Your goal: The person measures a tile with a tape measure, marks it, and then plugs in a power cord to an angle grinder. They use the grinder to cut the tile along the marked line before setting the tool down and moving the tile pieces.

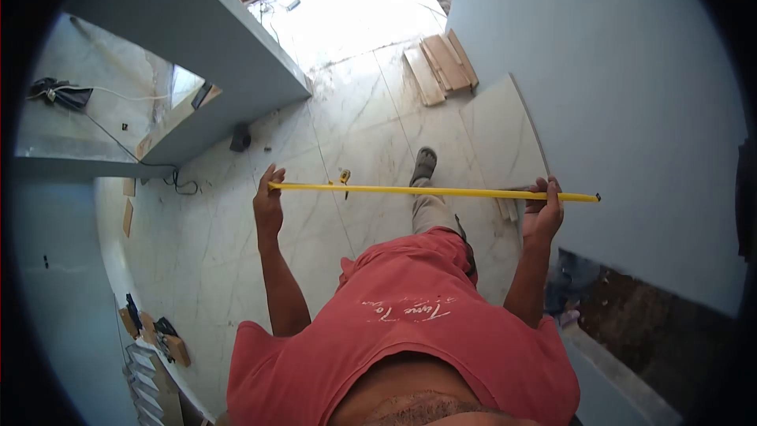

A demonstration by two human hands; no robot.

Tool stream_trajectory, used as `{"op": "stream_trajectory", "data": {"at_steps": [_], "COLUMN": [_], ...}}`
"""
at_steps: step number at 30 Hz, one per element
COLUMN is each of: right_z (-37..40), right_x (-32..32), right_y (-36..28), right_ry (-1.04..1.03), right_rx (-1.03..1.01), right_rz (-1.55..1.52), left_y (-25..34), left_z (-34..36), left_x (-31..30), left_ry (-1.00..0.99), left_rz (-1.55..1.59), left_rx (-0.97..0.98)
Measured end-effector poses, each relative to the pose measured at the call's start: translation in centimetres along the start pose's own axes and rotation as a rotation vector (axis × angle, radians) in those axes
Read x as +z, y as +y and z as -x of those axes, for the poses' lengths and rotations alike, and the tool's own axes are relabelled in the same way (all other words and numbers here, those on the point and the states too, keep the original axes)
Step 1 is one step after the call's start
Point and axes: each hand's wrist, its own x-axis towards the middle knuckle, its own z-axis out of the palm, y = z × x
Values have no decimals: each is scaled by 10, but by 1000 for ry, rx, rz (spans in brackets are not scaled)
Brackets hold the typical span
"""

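Note:
A yellow measuring tape (410,190) is stretched nearly level across in front of my body. At its left end, my left hand (270,201) pinches the tape between thumb and fingers. Near the right end my right hand (546,209) grips it, and a short length with a dark tip sticks out beyond the fingers. Below the tape, a small yellow and black tool (344,177) lies on the tiled floor, left of my shoe (425,162).
Wooden boards (443,65) lie ahead on the floor by the right wall. A large tile (505,122) leans or lies beside that wall. A dark object (240,137) and a cable (183,183) are at the left partition. Tools and wood pieces (169,341) are at the lower left.

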Motion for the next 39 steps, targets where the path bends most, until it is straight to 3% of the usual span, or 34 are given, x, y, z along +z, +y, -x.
{"op": "stream_trajectory", "data": {"at_steps": [6,8,14,18,22,30,35,39], "right_z": [-113,-151,-232,-300,-351,-401,-454,-525], "right_x": [171,236,387,451,492,574,637,697], "right_y": [-10,-30,-65,-71,-75,-83,-80,-70], "right_ry": [-158,-436,-856,-984,-1020,-1120,-1125,-1309], "right_rx": [-30,-46,-223,-307,-376,-521,-581,-539], "right_rz": [18,26,-250,-403,-417,-470,-481,-438], "left_y": [18,32,81,67,35,65,75,70], "left_z": [-128,-182,-281,-383,-488,-715,-814,-880], "left_x": [14,24,56,73,82,99,130,162], "left_ry": [211,325,426,418,330,-63,-218,-232], "left_rz": [-12,41,15,151,183,14,-117,-104], "left_rx": [-44,-81,-108,-139,-161,-25,19,-70]}}
